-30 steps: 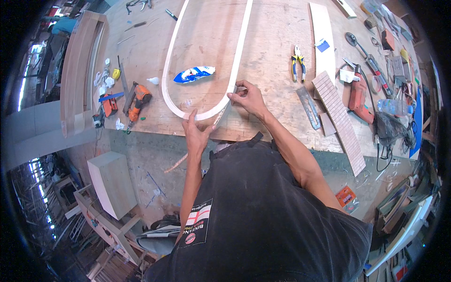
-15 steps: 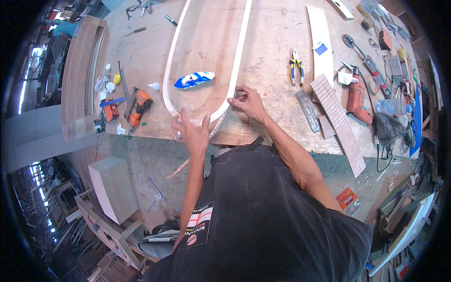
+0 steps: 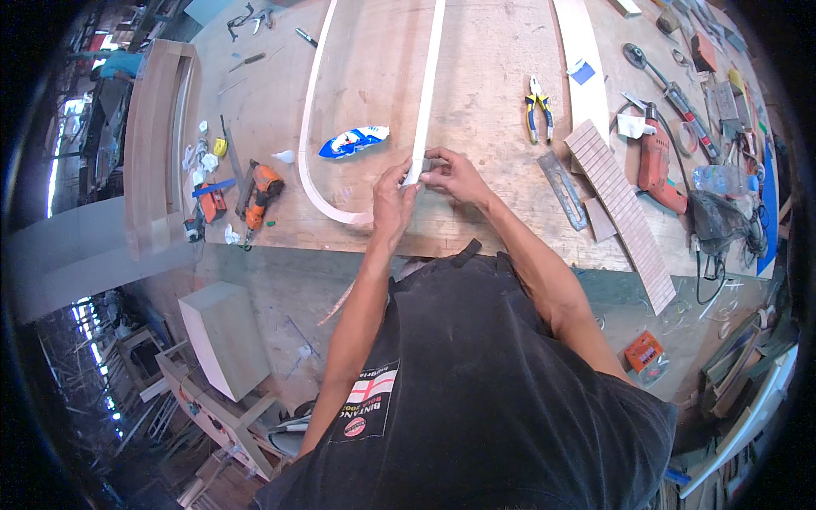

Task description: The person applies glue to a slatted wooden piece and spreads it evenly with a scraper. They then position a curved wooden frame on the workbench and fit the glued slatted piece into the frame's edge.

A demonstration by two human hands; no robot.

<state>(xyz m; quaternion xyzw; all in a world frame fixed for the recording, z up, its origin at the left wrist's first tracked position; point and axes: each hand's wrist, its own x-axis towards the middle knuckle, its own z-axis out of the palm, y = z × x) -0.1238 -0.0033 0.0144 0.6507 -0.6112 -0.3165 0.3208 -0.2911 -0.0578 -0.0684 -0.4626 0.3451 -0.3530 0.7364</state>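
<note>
A pale U-shaped wooden frame (image 3: 308,136) lies on the workbench, its rounded end toward me. My left hand (image 3: 393,202) is closed round its right-hand bend, fingers at the strip's edge. Right beside it, the thumb and fingertips of my right hand (image 3: 456,177) pinch the outer side of the same stretch. A thin, narrow strip (image 3: 338,303) hangs past the bench edge behind my left forearm; where its upper end goes is hidden by my hands. Inside the U lies a blue and white packet (image 3: 354,142).
Pliers (image 3: 537,109), a metal scraper-like blade (image 3: 563,190), a grooved wooden board (image 3: 620,212) and a red power tool (image 3: 655,166) lie to the right. At the left are an orange cordless drill (image 3: 262,194) and a long wooden piece (image 3: 155,144). The bench edge (image 3: 323,252) runs before me.
My left hand has moved right from the bottom of the curve to join my right hand at the bend. My right hand stays near the same spot. The view has shifted slightly.
</note>
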